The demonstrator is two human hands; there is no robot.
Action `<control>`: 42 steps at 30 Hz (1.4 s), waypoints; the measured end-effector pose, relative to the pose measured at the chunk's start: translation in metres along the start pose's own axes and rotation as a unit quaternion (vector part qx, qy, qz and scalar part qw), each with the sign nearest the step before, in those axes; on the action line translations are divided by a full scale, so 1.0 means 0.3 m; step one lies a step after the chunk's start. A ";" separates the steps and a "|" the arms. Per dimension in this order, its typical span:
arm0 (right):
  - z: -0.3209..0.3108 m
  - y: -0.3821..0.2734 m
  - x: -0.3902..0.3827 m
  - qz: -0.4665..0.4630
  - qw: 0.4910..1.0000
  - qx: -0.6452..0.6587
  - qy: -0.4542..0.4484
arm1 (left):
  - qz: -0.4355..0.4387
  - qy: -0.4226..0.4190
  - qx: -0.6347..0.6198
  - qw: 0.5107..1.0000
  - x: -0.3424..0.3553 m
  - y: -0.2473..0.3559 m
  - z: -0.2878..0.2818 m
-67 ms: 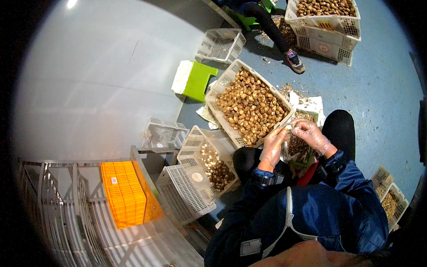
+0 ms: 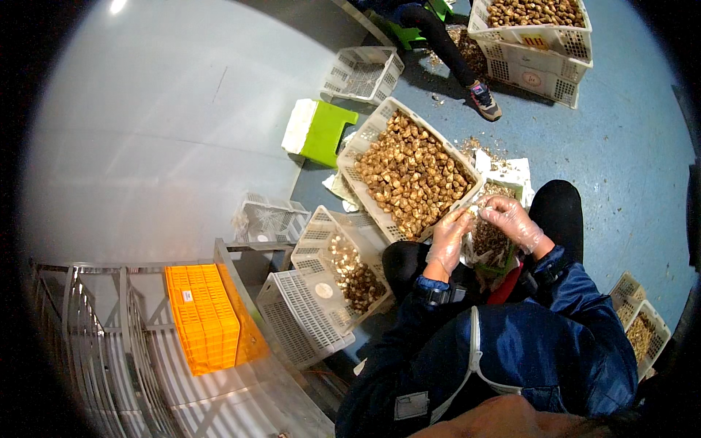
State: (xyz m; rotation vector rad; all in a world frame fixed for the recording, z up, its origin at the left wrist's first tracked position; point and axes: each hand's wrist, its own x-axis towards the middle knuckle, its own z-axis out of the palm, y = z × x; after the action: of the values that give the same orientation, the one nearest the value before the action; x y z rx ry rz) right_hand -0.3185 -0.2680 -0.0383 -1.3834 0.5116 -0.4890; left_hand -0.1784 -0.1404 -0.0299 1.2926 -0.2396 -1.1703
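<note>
1. While a small pale piece (image 2: 474,209) is being held at the fingertips of the left hand (image 2: 447,235), the right hand (image 2: 510,221) is being positioned just beside it, both hands being covered by clear gloves.
2. The piece is being gripped narrowly by the left fingers; the right fingers are being held bent and close together, and whether the piece is being pinched by them too cannot be told.
3. Below the grip, brown scraps (image 2: 490,239) are being contained by a green-rimmed tub (image 2: 518,191).
4. Just beyond the grip, to its left, brown bulbs (image 2: 410,169) are being held by a white perforated crate (image 2: 354,150).
5. Farther left of the grip, nearer the body, pale and dark pieces (image 2: 358,281) are being held by a tilted white crate (image 2: 312,248).
6. Well beyond the grip, a co-worker's shoe (image 2: 484,101) is being supported by the blue floor (image 2: 621,182).
</note>
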 end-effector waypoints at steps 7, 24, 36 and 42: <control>0.003 -0.026 -0.001 0.010 1.000 0.015 -0.006 | -0.007 -0.020 -0.002 1.000 0.003 -0.003 -0.007; 0.012 -0.037 -0.004 -0.054 0.996 -0.064 0.004 | -0.014 0.007 -0.054 0.998 -0.026 0.023 0.057; -0.017 0.016 0.003 0.071 0.997 0.014 -0.023 | 0.017 0.033 0.023 0.999 -0.054 0.032 0.067; -0.025 0.014 0.011 0.099 0.992 0.035 -0.065 | 0.000 0.003 0.118 0.993 -0.052 0.043 0.020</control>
State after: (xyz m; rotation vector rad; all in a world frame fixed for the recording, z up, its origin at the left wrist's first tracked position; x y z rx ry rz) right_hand -0.3202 -0.2755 -0.0435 -1.2727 0.5154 -0.2519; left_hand -0.1828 -0.1343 -0.0101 1.5022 -0.3827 -1.1626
